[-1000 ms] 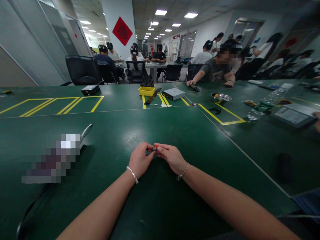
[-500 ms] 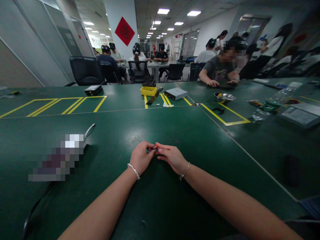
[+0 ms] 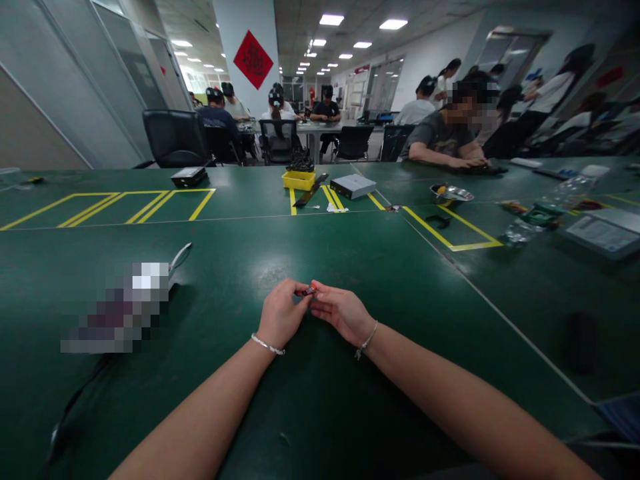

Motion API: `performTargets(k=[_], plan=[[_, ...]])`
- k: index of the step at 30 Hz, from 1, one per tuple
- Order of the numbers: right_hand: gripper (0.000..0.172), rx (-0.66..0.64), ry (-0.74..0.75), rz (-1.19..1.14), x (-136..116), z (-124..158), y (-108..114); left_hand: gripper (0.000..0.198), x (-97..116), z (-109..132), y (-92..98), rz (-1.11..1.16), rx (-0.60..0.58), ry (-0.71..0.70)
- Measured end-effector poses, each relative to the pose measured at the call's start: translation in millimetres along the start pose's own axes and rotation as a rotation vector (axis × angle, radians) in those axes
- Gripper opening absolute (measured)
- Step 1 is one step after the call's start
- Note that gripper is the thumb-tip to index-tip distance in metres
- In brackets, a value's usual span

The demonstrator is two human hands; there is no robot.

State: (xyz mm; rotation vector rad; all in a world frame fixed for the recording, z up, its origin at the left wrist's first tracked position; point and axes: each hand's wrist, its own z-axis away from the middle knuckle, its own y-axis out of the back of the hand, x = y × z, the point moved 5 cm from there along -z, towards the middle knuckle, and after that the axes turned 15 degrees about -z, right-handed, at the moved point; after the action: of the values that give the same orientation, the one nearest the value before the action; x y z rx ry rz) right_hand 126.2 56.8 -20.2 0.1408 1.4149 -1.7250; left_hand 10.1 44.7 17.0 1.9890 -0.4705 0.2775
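Just above the green table (image 3: 225,260), my left hand (image 3: 283,310) and my right hand (image 3: 346,312) meet fingertip to fingertip around a small orange and dark piece with a shiny metallic bit (image 3: 310,290). The fingers of my left hand pinch its dark end. At the orange end, thumb and fingertips of my right hand are closed on it, with the other fingers curled below. Most of the piece is covered by fingers, so its exact kind cannot be made out.
A blurred-out device (image 3: 120,310) with a cable lies to the left. Farther back are a yellow bin (image 3: 299,180), a grey box (image 3: 353,187), a black box (image 3: 189,177) and a metal bowl (image 3: 457,195). A plastic bottle (image 3: 543,215) lies right. Across the table sits a person (image 3: 445,140).
Both hands still hold the small piece; my right fingers have shifted slightly and curled in more. The person across the table has brought their hands together.
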Motion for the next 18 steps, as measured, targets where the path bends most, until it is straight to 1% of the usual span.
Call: performTargets(k=[8, 14, 16, 18], plan=[[0.033, 0.012, -0.050, -0.034, 0.7, 0.5, 0.0, 0.006, -2.1, 0.2, -0.8, 0.011, 0.013, -0.009], [0.032, 0.009, -0.092, -0.060, 4.0, 1.7, -0.6, 0.006, -1.6, 0.5, -0.4, 0.002, -0.002, 0.005], [0.030, 0.005, -0.083, -0.035, 3.6, 2.1, -2.0, 0.006, -1.8, 0.0, -0.8, -0.005, -0.014, 0.006], [0.027, 0.028, -0.024, 0.027, 1.3, 1.1, -1.3, 0.005, -1.9, -1.0, -1.9, -0.017, -0.033, 0.001]])
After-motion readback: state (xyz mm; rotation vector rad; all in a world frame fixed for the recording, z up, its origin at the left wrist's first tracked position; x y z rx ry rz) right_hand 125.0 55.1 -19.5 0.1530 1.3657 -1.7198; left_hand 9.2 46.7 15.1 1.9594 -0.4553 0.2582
